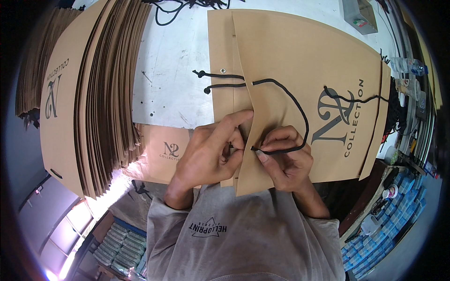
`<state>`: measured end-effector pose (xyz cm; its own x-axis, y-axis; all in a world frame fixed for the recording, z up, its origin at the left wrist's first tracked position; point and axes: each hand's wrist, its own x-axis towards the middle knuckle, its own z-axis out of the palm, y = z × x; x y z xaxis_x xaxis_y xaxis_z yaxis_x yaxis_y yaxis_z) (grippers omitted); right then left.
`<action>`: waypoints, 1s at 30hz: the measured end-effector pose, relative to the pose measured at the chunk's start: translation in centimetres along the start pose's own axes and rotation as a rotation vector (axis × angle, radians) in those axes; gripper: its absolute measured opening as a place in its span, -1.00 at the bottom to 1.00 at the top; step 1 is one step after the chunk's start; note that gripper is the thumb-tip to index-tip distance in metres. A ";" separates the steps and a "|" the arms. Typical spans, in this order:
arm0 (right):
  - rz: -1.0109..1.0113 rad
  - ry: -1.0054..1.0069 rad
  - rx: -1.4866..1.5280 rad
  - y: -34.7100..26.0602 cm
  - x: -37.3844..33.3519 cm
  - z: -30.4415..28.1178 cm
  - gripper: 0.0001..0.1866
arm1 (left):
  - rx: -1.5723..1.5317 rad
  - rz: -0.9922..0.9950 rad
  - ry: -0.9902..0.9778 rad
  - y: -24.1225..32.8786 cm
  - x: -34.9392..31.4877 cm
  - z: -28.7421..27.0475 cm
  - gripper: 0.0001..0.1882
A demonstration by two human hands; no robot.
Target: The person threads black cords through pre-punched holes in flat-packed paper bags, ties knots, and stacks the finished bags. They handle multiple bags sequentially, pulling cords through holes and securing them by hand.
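Note:
A brown paper bag [295, 51] lies flat in front of me, its open edge to the left and a dark printed logo toward the right. A black cord handle [300, 105] loops over its upper panel between two holes. Two knotted cord ends stick out to the left past the far hole. My right hand [288, 157] pinches the cord between thumb and fingers beside the near hole. At the bag's mouth, my left hand [208, 152] has its fingers curled together, the fingertips partly behind the panel edge. A small dark bit shows between them, too hidden to name.
A tall stack of folded brown bags [108, 93] stands on the left of the white table [164, 84]. Another brown bag [152, 157] lies under my left forearm. Black cords [187, 3] lie at the far edge, near a clear plastic box [360, 18] at far right.

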<state>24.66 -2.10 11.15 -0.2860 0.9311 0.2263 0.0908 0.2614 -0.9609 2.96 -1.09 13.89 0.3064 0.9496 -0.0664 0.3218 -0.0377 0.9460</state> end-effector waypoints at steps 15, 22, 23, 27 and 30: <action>-0.069 -0.008 -0.110 0.5 -0.1 0.6 -0.76 | 0.166 0.009 0.072 0.5 -0.6 -0.9 -0.32; 0.002 0.154 -0.044 -0.3 -0.4 0.6 -0.54 | 0.125 0.074 0.424 -1.7 -4.9 -8.0 -0.52; -0.080 0.112 -0.144 -2.9 1.2 1.6 -0.55 | 0.037 0.155 0.284 -1.3 -4.4 -7.6 -0.55; -0.259 -0.066 -0.008 -4.5 1.2 3.9 -0.63 | -0.334 0.281 0.036 0.1 -2.7 -5.0 -0.68; -0.281 -0.028 -0.031 -4.8 1.5 3.8 -0.73 | -0.556 0.067 -0.043 -0.4 -2.7 -3.5 -0.71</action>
<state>20.15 -2.94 15.49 -0.3301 0.8138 0.4784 0.0333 0.5165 -0.8556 -1.19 -2.57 14.79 0.3499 0.9368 -0.0023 -0.2168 0.0833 0.9727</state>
